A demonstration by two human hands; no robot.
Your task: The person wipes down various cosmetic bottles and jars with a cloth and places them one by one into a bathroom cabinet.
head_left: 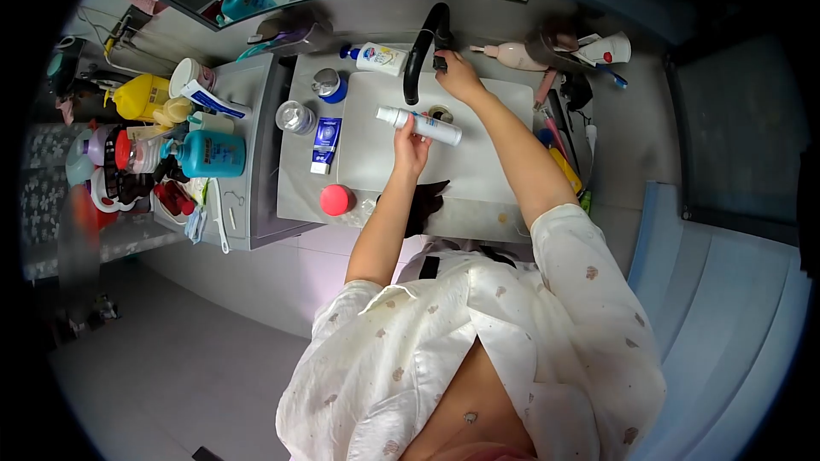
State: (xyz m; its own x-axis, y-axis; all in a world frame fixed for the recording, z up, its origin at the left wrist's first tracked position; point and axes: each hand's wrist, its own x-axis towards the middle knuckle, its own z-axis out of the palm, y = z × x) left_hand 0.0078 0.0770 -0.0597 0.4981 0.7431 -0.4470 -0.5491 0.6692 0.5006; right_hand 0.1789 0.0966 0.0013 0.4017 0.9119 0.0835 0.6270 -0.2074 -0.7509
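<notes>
My left hand (410, 151) is closed around a slim white bottle (440, 130), which lies tilted over the sink basin (367, 158) with its capped end to the left. The black faucet (415, 60) arches above the basin, its spout just over the bottle. At the faucet's base, the fingers of my right hand (461, 78) are closed on the black faucet handle (441, 61). Partly hidden behind the bottle is the round drain (440, 111). I cannot tell whether water is running.
Left of the basin are a blue tube (325, 143), a clear jar (295, 118), a blue-lidded jar (329, 85) and a red lid (336, 199). A white pump bottle (381, 59) stands behind. A side cabinet (260, 171) carries a teal pump bottle (212, 153). Toiletries line the right edge.
</notes>
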